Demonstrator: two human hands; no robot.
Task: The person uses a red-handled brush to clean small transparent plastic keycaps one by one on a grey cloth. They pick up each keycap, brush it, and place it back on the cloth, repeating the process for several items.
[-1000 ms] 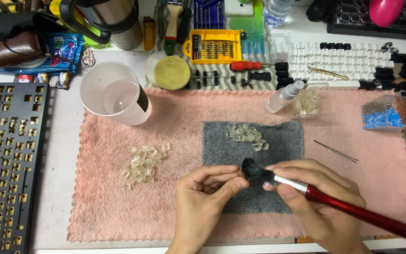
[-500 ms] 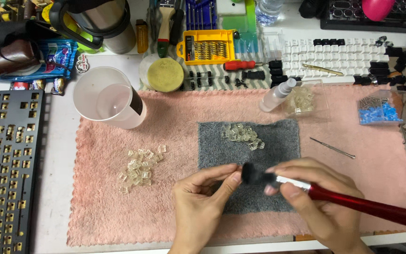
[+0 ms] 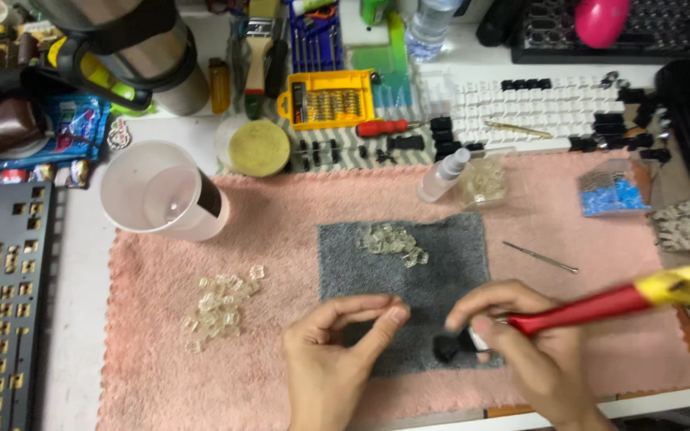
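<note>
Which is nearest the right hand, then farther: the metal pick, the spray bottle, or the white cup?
From the right hand:
1. Metal pick, just above it on the pink towel.
2. Small spray bottle, farther up, at the towel's top edge.
3. White cup, far left.

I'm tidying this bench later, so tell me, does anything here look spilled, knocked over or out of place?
One thing: the small spray bottle lies on its side at the pink towel's top edge. The clear plastic parts sit in two loose piles, one on the towel, one on the grey cloth. No liquid spill shows.
</note>
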